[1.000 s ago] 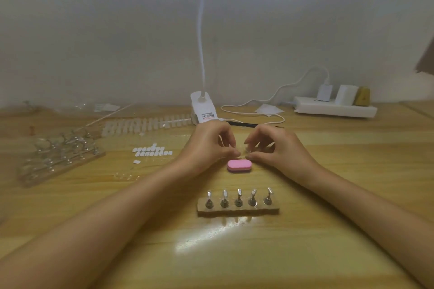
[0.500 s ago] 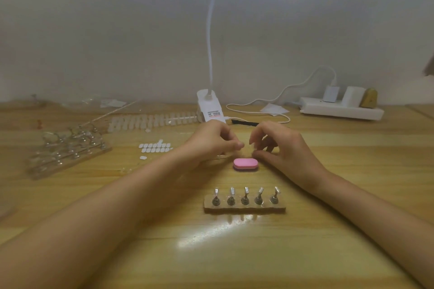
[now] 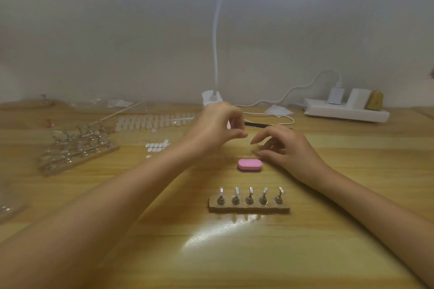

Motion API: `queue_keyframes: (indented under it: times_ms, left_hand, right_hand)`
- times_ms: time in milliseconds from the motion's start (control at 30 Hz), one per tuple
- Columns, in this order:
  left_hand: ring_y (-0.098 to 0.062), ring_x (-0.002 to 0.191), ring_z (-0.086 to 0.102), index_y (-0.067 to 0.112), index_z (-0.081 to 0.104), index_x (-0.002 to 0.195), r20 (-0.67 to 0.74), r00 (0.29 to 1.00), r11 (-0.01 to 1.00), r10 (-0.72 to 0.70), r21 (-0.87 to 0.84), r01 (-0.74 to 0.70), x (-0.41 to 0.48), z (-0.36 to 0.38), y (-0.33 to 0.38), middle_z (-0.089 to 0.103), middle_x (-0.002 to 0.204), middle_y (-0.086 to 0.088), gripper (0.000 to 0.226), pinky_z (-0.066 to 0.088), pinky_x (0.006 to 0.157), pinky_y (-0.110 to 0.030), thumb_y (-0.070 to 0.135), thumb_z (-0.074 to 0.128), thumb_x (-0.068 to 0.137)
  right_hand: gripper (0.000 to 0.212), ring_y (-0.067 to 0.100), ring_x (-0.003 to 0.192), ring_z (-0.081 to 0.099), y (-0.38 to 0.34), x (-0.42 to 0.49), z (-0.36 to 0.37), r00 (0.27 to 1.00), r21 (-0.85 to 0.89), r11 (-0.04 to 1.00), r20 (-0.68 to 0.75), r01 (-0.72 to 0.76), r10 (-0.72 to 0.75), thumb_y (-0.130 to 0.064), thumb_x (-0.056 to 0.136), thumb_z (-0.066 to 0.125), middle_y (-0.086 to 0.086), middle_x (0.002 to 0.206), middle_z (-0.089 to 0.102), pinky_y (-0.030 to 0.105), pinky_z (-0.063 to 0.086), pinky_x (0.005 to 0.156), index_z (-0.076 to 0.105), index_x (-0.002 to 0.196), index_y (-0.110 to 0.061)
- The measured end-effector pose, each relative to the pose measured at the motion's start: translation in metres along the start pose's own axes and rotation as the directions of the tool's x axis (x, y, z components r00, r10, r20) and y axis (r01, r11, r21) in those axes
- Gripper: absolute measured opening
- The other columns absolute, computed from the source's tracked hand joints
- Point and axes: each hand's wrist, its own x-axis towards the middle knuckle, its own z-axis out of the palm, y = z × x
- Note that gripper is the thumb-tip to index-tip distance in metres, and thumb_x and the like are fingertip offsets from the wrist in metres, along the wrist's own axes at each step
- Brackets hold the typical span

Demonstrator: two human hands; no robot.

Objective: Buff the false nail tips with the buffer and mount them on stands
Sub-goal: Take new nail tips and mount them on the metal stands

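left hand (image 3: 217,128) fingers curled, grip unclear tbh, right hand (image 3: 285,148) loosely open, pink buffer (image 3: 249,164) at 6 o'clock of both, stands (image 3: 249,199) nearer

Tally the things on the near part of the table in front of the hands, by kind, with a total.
Pink buffer: 1
Wooden stand base: 1
Metal stands on that base: 5
Total: 7
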Motion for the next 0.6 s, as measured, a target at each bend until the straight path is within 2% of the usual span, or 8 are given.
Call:
queue_keyframes:
  times_ms: [67, 133, 233, 333, 400, 467, 600]
  left_hand:
    - [0.006, 0.069, 0.052, 0.026, 0.067, 0.071, -0.052, 0.997, 0.990, 0.062, -0.120, -0.068, -0.017, -0.004, -0.001, 0.063, 0.081, 0.011, 0.017, 0.038, 0.061, -0.011, 0.026, 0.082, 0.077]
    - [0.006, 0.068, 0.053, 0.030, 0.069, 0.070, -0.028, 0.999, 0.973, 0.035, -0.226, -0.040, -0.034, -0.001, -0.004, 0.066, 0.078, 0.013, 0.015, 0.041, 0.063, -0.009, 0.025, 0.082, 0.076]
    - [0.003, 0.064, 0.056, 0.033, 0.072, 0.070, 0.012, 0.997, 0.933, -0.075, -0.351, 0.074, -0.051, 0.011, -0.009, 0.070, 0.077, 0.014, 0.014, 0.043, 0.062, -0.010, 0.025, 0.080, 0.079]
    - [0.005, 0.064, 0.058, 0.027, 0.073, 0.071, -0.013, 0.987, 0.869, -0.159, -0.476, 0.134, -0.058, 0.018, -0.015, 0.071, 0.077, 0.014, 0.011, 0.042, 0.061, -0.009, 0.023, 0.080, 0.079]
    - [0.004, 0.066, 0.061, 0.021, 0.073, 0.072, -0.021, 0.985, 0.823, -0.172, -0.553, 0.132, -0.061, 0.017, -0.017, 0.071, 0.075, 0.012, 0.010, 0.043, 0.061, -0.009, 0.022, 0.081, 0.078]
    - [0.001, 0.069, 0.063, 0.017, 0.073, 0.073, -0.024, 0.989, 0.819, -0.144, -0.564, 0.106, -0.063, 0.016, -0.017, 0.072, 0.075, 0.011, 0.010, 0.044, 0.064, -0.010, 0.021, 0.081, 0.077]
    - [-0.003, 0.073, 0.065, 0.017, 0.072, 0.073, -0.040, 0.992, 0.828, -0.117, -0.555, 0.075, -0.062, 0.017, -0.016, 0.071, 0.077, 0.010, 0.009, 0.045, 0.066, -0.011, 0.019, 0.080, 0.078]
  right_hand:
    - [0.016, 0.007, 0.088, 0.064, 0.000, 0.001, -0.002, 0.999, -0.012, 1.000, -0.032, -0.013, 0.012, -0.010, 0.088, 0.074, -0.003, 0.106, 0.061, 0.014, 0.047, 0.077, 0.072, 0.103, -0.015]
    - [0.014, 0.006, 0.082, 0.058, -0.003, 0.001, -0.007, 1.000, 0.004, 1.000, -0.017, 0.012, -0.012, -0.022, 0.084, 0.077, -0.009, 0.100, 0.064, 0.011, 0.041, 0.071, 0.073, 0.097, -0.022]
    - [0.019, 0.003, 0.089, 0.052, -0.007, -0.005, -0.010, 0.985, -0.090, 0.995, 0.169, 0.049, -0.033, -0.039, 0.074, 0.081, -0.016, 0.095, 0.066, 0.016, 0.039, 0.072, 0.069, 0.088, -0.035]
    - [0.019, 0.001, 0.090, 0.053, -0.007, -0.007, -0.005, 0.984, -0.108, 0.992, 0.173, 0.066, -0.047, -0.032, 0.077, 0.082, -0.015, 0.097, 0.064, 0.014, 0.042, 0.072, 0.068, 0.091, -0.031]
    - [0.017, 0.005, 0.085, 0.058, -0.009, -0.009, -0.002, 0.982, -0.034, 0.996, 0.174, 0.077, -0.070, -0.025, 0.080, 0.082, -0.015, 0.092, 0.067, 0.013, 0.043, 0.068, 0.071, 0.092, -0.027]
    - [0.015, 0.007, 0.078, 0.062, -0.012, -0.011, 0.002, 0.975, 0.087, 0.995, 0.209, 0.051, -0.068, -0.019, 0.081, 0.081, -0.013, 0.091, 0.070, 0.013, 0.046, 0.065, 0.072, 0.093, -0.023]
    - [0.014, 0.015, 0.080, 0.070, -0.016, -0.010, 0.005, 0.980, 0.317, 0.945, 0.196, -0.079, 0.017, -0.015, 0.086, 0.076, -0.003, 0.095, 0.075, 0.024, 0.053, 0.058, 0.074, 0.099, -0.016]
